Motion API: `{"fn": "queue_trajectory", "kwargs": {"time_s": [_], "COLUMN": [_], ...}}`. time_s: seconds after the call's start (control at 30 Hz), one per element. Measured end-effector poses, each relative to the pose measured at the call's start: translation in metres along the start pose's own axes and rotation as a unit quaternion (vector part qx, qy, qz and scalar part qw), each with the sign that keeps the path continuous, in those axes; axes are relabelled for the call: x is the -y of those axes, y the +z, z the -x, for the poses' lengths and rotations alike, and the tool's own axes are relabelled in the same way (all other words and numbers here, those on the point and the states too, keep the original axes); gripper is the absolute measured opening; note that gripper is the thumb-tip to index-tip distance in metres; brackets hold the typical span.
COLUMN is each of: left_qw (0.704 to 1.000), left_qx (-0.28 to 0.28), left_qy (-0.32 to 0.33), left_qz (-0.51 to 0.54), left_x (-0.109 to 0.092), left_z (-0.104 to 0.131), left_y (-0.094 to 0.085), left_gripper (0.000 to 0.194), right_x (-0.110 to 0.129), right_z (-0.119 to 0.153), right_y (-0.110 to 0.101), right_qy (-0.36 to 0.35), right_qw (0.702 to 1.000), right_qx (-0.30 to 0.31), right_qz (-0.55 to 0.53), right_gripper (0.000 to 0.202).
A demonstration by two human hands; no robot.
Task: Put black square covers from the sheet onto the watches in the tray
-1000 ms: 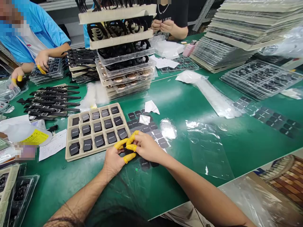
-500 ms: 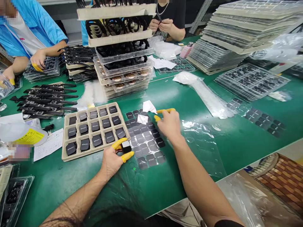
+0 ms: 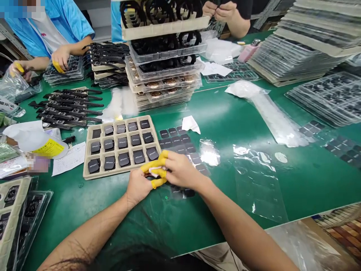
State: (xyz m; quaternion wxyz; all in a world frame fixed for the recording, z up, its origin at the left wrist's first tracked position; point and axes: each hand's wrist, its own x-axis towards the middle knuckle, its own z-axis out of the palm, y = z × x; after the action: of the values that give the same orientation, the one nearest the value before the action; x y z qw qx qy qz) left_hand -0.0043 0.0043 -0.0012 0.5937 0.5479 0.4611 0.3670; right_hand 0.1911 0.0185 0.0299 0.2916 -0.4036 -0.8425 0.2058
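My left hand (image 3: 137,186), with yellow finger cots on its thumb and finger, grips a small square watch body, now mostly covered by fingers. Over it, my right hand (image 3: 180,170), also in yellow cots, pinches a small white wipe (image 3: 153,172) against the watch. Just left of both hands lies a beige compartment tray (image 3: 85,158) with dark square watch bodies (image 3: 123,159) in its pockets. Under and behind my right hand is a clear sheet of dark square films (image 3: 176,141). A white wipe piece (image 3: 191,124) rests at that sheet's far edge.
Tall stacked trays (image 3: 166,56) of watches stand behind. Watches with straps (image 3: 69,107) lie at left, near a bottle (image 3: 42,145). Clear plastic sheets (image 3: 259,184) lie at right, below a large tray stack (image 3: 304,49). Co-workers' hands (image 3: 60,58) work across the table.
My right hand has moved left from the film sheet to my left hand, bringing one of the two white wipes onto the watch body. The view has shifted slightly.
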Motion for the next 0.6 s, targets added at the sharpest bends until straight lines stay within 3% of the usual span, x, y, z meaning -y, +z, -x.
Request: {"fn": "queue_trajectory", "kwargs": {"time_s": [0.17, 0.3, 0.47, 0.53, 0.6], "left_qw": [1.0, 0.999, 0.999, 0.999, 0.999], "left_qx": [-0.003, -0.022, -0.026, -0.019, -0.041], "left_qy": [-0.012, -0.023, -0.013, -0.006, -0.018], "left_qz": [0.014, 0.022, 0.045, 0.038, 0.031], "left_x": [-0.001, 0.0, 0.004, 0.005, 0.005], "left_z": [0.0, -0.001, -0.002, -0.002, -0.003], "left_y": [0.0, 0.001, 0.001, 0.001, 0.001], "left_gripper": [0.058, 0.057, 0.061, 0.057, 0.058], "right_x": [-0.007, -0.006, 0.001, -0.002, -0.011], "right_z": [-0.002, -0.001, -0.002, -0.004, -0.004], "right_y": [-0.002, -0.006, -0.004, -0.004, -0.006], "right_qy": [-0.034, 0.022, -0.01, 0.02, 0.08], "right_qw": [0.999, 0.999, 0.999, 0.998, 0.986], "right_qx": [0.031, -0.007, 0.036, 0.001, -0.074], "right_qz": [0.018, 0.049, 0.036, 0.062, 0.124], "right_gripper": [0.015, 0.018, 0.021, 0.023, 0.025]}}
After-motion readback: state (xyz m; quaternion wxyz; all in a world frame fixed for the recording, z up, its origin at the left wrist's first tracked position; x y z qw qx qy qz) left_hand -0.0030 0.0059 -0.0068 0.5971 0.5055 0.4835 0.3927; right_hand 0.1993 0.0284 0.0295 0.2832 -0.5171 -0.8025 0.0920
